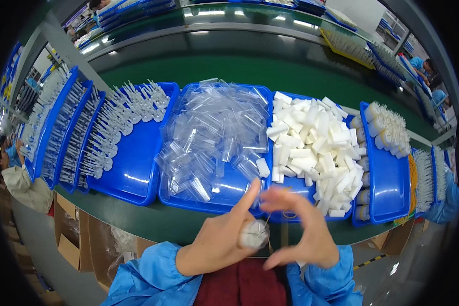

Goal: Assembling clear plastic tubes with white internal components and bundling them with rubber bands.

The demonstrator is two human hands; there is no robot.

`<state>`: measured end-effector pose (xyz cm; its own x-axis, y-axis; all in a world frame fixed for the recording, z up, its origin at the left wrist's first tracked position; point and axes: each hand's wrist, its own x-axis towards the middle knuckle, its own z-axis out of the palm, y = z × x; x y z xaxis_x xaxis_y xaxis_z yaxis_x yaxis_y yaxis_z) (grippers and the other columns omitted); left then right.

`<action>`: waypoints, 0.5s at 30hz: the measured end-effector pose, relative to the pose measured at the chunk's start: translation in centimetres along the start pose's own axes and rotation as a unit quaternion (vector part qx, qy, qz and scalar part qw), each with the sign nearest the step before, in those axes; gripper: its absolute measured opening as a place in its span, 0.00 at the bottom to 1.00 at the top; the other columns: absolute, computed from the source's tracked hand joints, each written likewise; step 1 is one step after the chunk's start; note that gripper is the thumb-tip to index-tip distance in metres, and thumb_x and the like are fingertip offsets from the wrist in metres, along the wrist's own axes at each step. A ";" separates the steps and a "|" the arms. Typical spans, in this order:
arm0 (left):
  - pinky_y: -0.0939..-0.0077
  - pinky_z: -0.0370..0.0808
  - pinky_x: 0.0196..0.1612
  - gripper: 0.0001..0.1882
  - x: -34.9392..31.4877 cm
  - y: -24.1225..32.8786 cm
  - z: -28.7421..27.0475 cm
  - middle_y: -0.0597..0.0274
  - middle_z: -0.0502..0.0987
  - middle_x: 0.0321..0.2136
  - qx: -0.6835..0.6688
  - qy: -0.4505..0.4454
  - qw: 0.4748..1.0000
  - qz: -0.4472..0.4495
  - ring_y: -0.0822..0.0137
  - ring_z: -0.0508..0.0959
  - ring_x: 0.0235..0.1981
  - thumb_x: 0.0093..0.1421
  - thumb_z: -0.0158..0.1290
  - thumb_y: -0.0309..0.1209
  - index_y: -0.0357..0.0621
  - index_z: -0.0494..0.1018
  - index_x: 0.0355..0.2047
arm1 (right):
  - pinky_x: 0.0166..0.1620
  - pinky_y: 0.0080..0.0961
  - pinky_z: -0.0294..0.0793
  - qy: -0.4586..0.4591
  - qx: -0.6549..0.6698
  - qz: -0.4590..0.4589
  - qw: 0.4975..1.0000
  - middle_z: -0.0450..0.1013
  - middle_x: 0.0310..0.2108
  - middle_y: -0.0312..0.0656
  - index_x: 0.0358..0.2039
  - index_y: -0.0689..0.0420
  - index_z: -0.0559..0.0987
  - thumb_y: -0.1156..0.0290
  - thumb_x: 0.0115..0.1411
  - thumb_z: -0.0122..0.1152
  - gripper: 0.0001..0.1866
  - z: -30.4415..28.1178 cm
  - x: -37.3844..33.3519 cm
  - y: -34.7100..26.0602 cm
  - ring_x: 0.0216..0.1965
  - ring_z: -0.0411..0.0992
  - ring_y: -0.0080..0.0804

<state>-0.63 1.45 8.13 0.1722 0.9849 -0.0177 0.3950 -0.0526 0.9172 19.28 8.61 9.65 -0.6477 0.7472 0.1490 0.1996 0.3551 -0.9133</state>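
Observation:
My left hand (pixel 217 239) is closed around a bundle with a whitish round end (pixel 254 234), its index finger stretched forward. A thin dark line rises from beside this end. What the rest of the bundle is stays hidden in the palm. Just to the right, my right hand (pixel 306 229) is held with fingers curved and spread apart, slightly blurred, nothing visible between them. Beyond the hands, a blue tray (pixel 214 205) holds a heap of clear plastic sleeves (pixel 219 132). One loose white block (pixel 262 167) lies at its right edge, near my left fingertip.
White foam-like blocks (pixel 316 137) fill the tray to the right. Farther right are a tray of bundled pieces (pixel 387 125) and yellow bands (pixel 412 183). Left stand stacked trays of white stemmed parts (pixel 102 137). A green conveyor (pixel 188 66) runs behind; cardboard boxes (pixel 69 234) sit below.

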 end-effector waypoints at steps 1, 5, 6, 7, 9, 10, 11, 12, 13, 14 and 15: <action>0.57 0.78 0.38 0.50 0.2 0.2 0.0 0.53 0.80 0.41 0.062 -0.006 0.997 -0.035 0.50 0.81 0.38 0.54 0.66 0.29 0.45 0.50 0.73 | 0.54 0.36 0.70 -0.064 -0.142 -0.041 0.987 0.77 0.50 0.48 0.60 0.62 0.71 0.45 0.43 0.80 0.49 0.1 0.3 -1.8 0.47 0.78 0.39; 0.68 0.79 0.37 0.44 0.9 -0.3 -0.4 0.56 0.80 0.36 0.145 -0.045 0.980 0.131 0.58 0.82 0.34 0.53 0.67 0.27 0.37 0.60 0.69 | 0.46 0.33 0.67 -0.069 -0.349 -0.014 0.935 0.79 0.36 0.39 0.44 0.59 0.81 0.34 0.46 0.72 0.39 -0.7 -0.6 -0.7 0.35 0.76 0.35; 0.72 0.78 0.36 0.39 0.7 -0.3 -1.0 0.59 0.80 0.34 0.030 -0.044 0.996 0.072 0.63 0.81 0.33 0.54 0.67 0.27 0.36 0.64 0.65 | 0.46 0.31 0.65 -0.056 -0.367 -0.022 0.928 0.78 0.32 0.36 0.39 0.55 0.82 0.37 0.53 0.68 0.31 -0.9 -1.2 -0.9 0.33 0.76 0.32; 0.75 0.77 0.35 0.34 0.4 -0.5 -1.5 0.63 0.79 0.32 -0.086 -0.042 0.995 0.012 0.69 0.80 0.32 0.56 0.66 0.26 0.35 0.68 0.62 | 0.46 0.31 0.64 -0.131 -0.318 -0.018 0.939 0.78 0.32 0.36 0.39 0.54 0.82 0.39 0.56 0.67 0.28 -1.4 -1.5 -1.3 0.33 0.76 0.31; 0.82 0.73 0.31 0.21 0.5 -1.1 -2.1 0.66 0.77 0.31 -0.276 -0.107 0.952 -0.083 0.77 0.76 0.29 0.61 0.64 0.29 0.38 0.72 0.52 | 0.47 0.30 0.63 -0.274 -0.213 -0.006 0.938 0.78 0.33 0.36 0.38 0.52 0.83 0.44 0.61 0.64 0.22 -2.1 -2.2 -1.9 0.34 0.76 0.29; 0.82 0.71 0.28 0.18 0.5 -1.7 -2.5 0.66 0.77 0.34 -0.367 -0.165 0.903 -0.148 0.77 0.76 0.28 0.61 0.63 0.30 0.40 0.73 0.50 | 0.48 0.30 0.63 -0.301 -0.089 -0.064 0.947 0.79 0.33 0.34 0.41 0.49 0.84 0.53 0.66 0.61 0.14 -2.2 -2.5 -2.0 0.36 0.76 0.26; 0.83 0.70 0.25 0.16 0.6 -2.3 -2.5 0.66 0.77 0.36 -0.452 -0.219 0.838 -0.211 0.78 0.75 0.27 0.62 0.63 0.31 0.42 0.73 0.48 | 0.49 0.30 0.63 -0.321 -0.003 -0.112 0.940 0.78 0.38 0.30 0.45 0.47 0.84 0.59 0.67 0.60 0.12 -1.9 -2.7 -1.9 0.43 0.74 0.22; 0.87 0.64 0.21 0.13 0.4 -3.0 -1.6 0.67 0.76 0.35 -0.514 -0.223 0.804 -0.198 0.81 0.71 0.23 0.65 0.60 0.33 0.44 0.72 0.47 | 0.49 0.29 0.63 -0.263 -0.015 -0.171 0.949 0.77 0.41 0.27 0.47 0.46 0.84 0.61 0.66 0.61 0.12 -1.6 -2.3 -2.2 0.45 0.73 0.21; 0.86 0.64 0.21 0.13 0.0 -3.1 -0.9 0.67 0.75 0.34 -0.527 -0.213 0.789 -0.234 0.81 0.71 0.24 0.66 0.58 0.34 0.45 0.72 0.48 | 0.49 0.29 0.63 -0.203 -0.028 -0.229 0.952 0.77 0.43 0.25 0.50 0.45 0.84 0.63 0.66 0.61 0.13 -1.2 -2.0 -2.5 0.47 0.71 0.20; 0.85 0.65 0.22 0.13 -0.2 -2.7 -0.1 0.68 0.75 0.33 -0.539 -0.202 0.772 -0.269 0.80 0.72 0.25 0.67 0.56 0.36 0.45 0.72 0.48 | 0.49 0.29 0.62 -0.069 -0.197 -0.292 0.933 0.76 0.45 0.25 0.51 0.45 0.83 0.63 0.65 0.62 0.14 0.2 -2.1 -1.7 0.48 0.70 0.20; 0.85 0.65 0.23 0.14 -0.3 -2.5 0.4 0.69 0.75 0.33 -0.551 -0.197 0.752 -0.303 0.80 0.72 0.26 0.68 0.55 0.38 0.46 0.71 0.49 | 0.48 0.29 0.62 0.068 -0.361 -0.335 0.868 0.75 0.47 0.24 0.52 0.46 0.83 0.63 0.64 0.63 0.16 1.4 -2.3 -0.6 0.49 0.69 0.21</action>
<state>-1.25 1.18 5.69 0.6018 0.6361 -0.4829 -0.4424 0.7689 0.4616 19.61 5.87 9.31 -0.7129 0.2799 0.6430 0.2533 0.9578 -0.1362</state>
